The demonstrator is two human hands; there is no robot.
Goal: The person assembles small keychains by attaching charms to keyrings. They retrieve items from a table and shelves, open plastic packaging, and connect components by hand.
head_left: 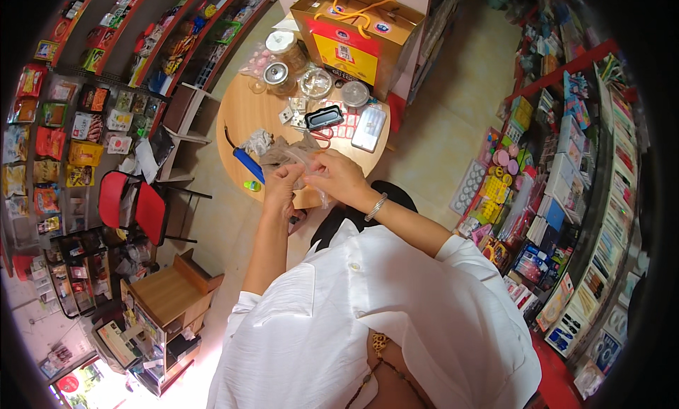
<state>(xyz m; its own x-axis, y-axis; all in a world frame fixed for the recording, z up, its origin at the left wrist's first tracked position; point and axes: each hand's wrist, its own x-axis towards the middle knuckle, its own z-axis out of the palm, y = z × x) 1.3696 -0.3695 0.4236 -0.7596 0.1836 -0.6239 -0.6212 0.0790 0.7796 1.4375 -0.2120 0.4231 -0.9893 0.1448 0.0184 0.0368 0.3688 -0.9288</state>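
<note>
both hands pinch a clear plastic bag [300,158] over the round bench [240,115]: left hand [281,184] at its near-left edge, right hand [338,177] at its right; bag stretches between and away.

The left hand [281,185] and right hand [338,177] covered most of the clear plastic bag [291,154], so its contents could not be identified. The small items on the round table [240,115] (near the black case [324,117]) were too small to identify.
</note>
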